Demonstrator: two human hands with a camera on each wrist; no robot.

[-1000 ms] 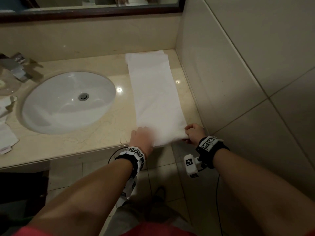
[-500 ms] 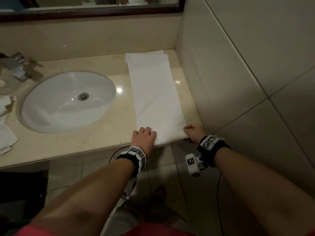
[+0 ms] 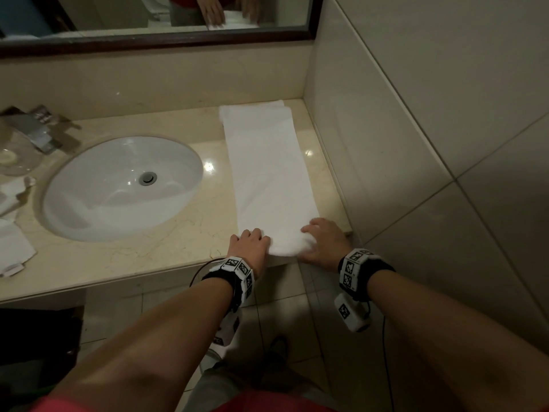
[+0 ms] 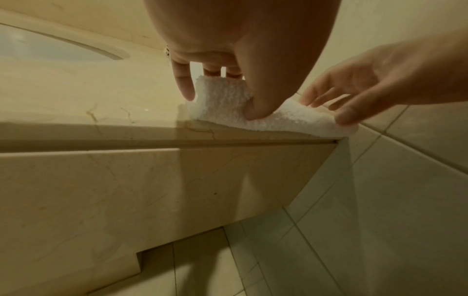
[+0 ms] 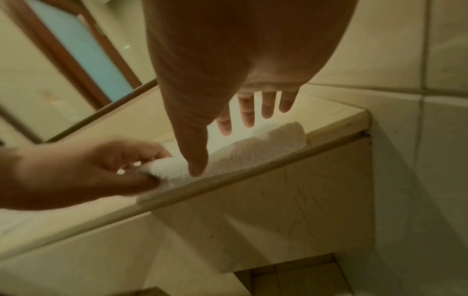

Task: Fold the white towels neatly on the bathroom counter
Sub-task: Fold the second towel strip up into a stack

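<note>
White terry cloth, folded into a long narrow towel (image 3: 267, 173), runs from the frame's centre up toward the mirror, lying flat on the beige marble counter (image 3: 142, 257) between the oval white sink (image 3: 118, 185) and the tiled right-hand wall (image 3: 416, 114). Your left hand (image 3: 249, 248) pinches the towel's near left corner just below mid-frame: in the left wrist view the thumb (image 4: 255, 108) presses under the lifted cloth while the fingers (image 4: 183, 84) curl over it. Your right hand (image 3: 323, 243) sits at the near right corner with its fingers spread and fairly straight over the fabric, the thumb (image 5: 195, 160) touching the towel's front edge; it grasps nothing firmly. At the left edge of the frame, crumpled white cloths (image 3: 15, 248) lie on the counter beside a chrome tap (image 3: 32, 129).
</note>
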